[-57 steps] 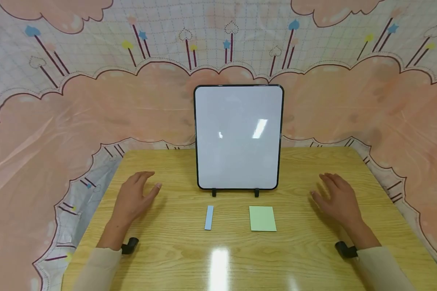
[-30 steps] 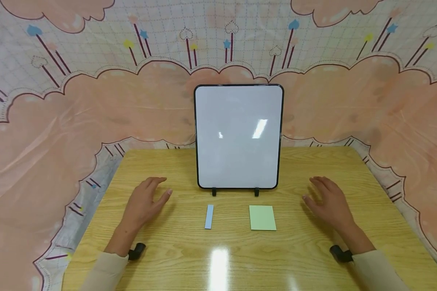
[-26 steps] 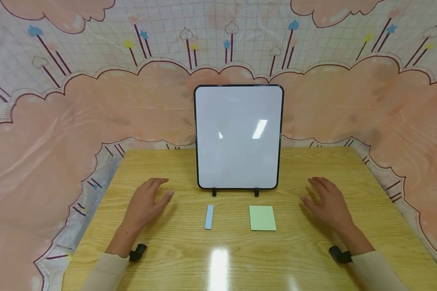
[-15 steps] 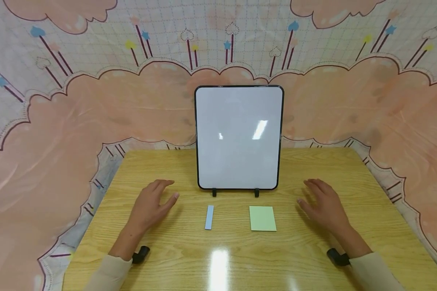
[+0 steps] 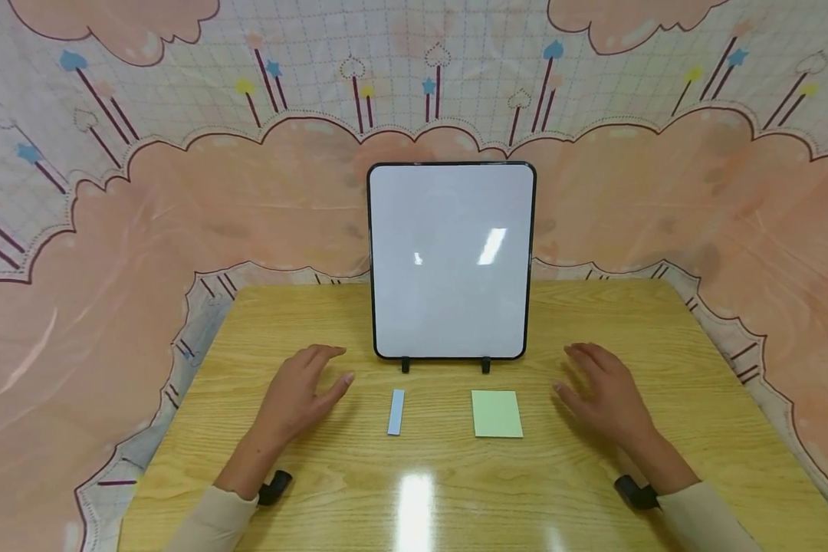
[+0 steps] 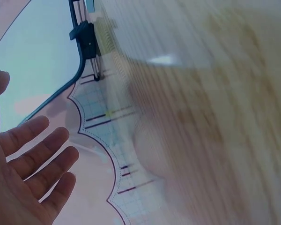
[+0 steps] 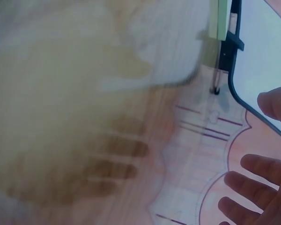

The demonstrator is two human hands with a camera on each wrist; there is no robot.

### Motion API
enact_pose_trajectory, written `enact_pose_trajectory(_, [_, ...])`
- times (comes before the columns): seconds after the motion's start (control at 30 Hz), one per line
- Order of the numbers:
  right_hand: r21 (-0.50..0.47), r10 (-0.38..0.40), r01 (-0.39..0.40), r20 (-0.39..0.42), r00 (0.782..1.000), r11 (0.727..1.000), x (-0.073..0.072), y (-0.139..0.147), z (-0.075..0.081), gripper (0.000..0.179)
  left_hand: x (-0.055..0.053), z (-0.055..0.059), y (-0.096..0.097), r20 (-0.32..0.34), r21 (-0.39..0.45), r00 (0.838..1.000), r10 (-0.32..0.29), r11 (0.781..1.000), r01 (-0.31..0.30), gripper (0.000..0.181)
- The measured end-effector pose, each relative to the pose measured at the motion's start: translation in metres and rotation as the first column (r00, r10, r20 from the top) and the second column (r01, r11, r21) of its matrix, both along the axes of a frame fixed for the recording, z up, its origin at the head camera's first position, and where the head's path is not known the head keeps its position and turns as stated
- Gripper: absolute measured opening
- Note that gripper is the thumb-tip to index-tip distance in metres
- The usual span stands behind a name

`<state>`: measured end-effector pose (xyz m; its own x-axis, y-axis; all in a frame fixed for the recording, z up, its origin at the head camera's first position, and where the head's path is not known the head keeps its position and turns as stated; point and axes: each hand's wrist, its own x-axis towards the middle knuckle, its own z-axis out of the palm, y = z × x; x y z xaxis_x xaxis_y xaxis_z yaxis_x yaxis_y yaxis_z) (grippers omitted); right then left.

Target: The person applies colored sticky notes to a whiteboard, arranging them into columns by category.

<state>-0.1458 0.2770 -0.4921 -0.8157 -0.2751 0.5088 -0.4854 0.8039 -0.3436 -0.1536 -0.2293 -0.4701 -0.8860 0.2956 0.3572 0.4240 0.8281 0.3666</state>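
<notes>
Fabric backdrop [image 5: 283, 199]: peach cloud shapes with dark red outlines, pale gridded band above; positioned behind the table and along both sides. Table [image 5: 331, 491]: glossy wood-grain top, bright light reflection toward the bottom of the head view. Whiteboard [image 5: 448, 299]: white panel, black frame, rounded corners; upright at rear centre of the table, with two light reflections at about mid-height.

Hands: well apart from each other, one on each side of the central items. Left hand [image 5: 293, 399]: to the left of the blue strip, near but not touching; thumb spread away from slightly bent fingers, fingertips toward the centre. Right hand [image 5: 610, 402]: to the right of the green pad, near but not touching; thumb and fingers likewise spread, in mirrored position. Separate fingers visible in both wrist views. Clearance above the table: apparently present, but hard to judge through the hazy wrist views. Beige sleeves [image 5: 215, 521]: one on each forearm.

Green pad [image 5: 497, 414]: square, flat on the table, in front of the whiteboard's right half. Black wrist units [image 5: 276, 487]: one at the inner side of each wrist. Blue strip [image 5: 396, 412]: narrow, flat on the table, slightly slanted, in front of the whiteboard's left half; between left hand and green pad. Black supports [image 5: 405, 365]: two, at the whiteboard's lower edge.
</notes>
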Motion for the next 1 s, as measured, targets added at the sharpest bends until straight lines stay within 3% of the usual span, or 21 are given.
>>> enact_pose_trajectory(0.3, [0.016,0.034,-0.033,-0.023,0.999,0.999,0.000,-0.005,0.000,0.064,0.002,0.003,0.011,-0.016,0.006,0.998,-0.064,0.998,0.064,0.049])
enact_pose_trajectory(0.5, [0.021,0.035,-0.035,0.012,0.999,0.999,0.003,-0.011,0.003,0.063,0.003,0.004,0.019,-0.013,0.002,0.996,-0.093,0.996,0.093,0.049])
enact_pose_trajectory(0.7, [0.046,0.028,-0.030,0.032,0.999,0.999,0.003,-0.014,0.002,0.062,0.004,0.000,0.028,-0.014,0.006,0.992,-0.127,0.992,0.127,0.050])
enact_pose_trajectory(1.0, [0.060,0.035,-0.039,0.055,0.998,0.997,0.007,-0.020,0.001,0.063,0.007,-0.004,0.042,-0.064,0.002,0.980,-0.189,0.982,0.190,0.048])
